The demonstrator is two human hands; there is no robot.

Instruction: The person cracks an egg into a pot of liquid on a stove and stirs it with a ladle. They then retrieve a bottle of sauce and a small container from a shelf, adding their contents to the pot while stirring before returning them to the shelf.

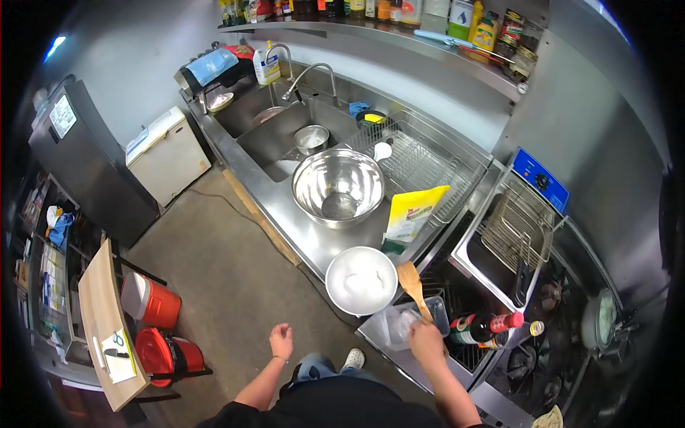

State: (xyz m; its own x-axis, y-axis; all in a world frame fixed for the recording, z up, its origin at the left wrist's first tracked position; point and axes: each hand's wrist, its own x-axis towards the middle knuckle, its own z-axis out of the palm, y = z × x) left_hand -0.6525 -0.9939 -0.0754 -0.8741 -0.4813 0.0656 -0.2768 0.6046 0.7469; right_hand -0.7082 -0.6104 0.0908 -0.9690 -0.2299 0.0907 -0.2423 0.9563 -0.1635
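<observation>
Wooden spatula [412, 282] in right hand [427, 341], yellow bag [412, 211] lettering illegible

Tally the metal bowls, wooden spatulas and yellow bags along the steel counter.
Round shiny metal bowls: 3 (large empty bowl, bowl of white powder, small bowl in the sink)
Wooden spatulas: 1
Yellow bags: 1
Total: 5

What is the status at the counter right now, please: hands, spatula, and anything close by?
Right hand grips wooden spatula, blade up. Left hand empty, loosely curled, off the counter. White-filled bowl and sauce bottle flank the spatula.
</observation>
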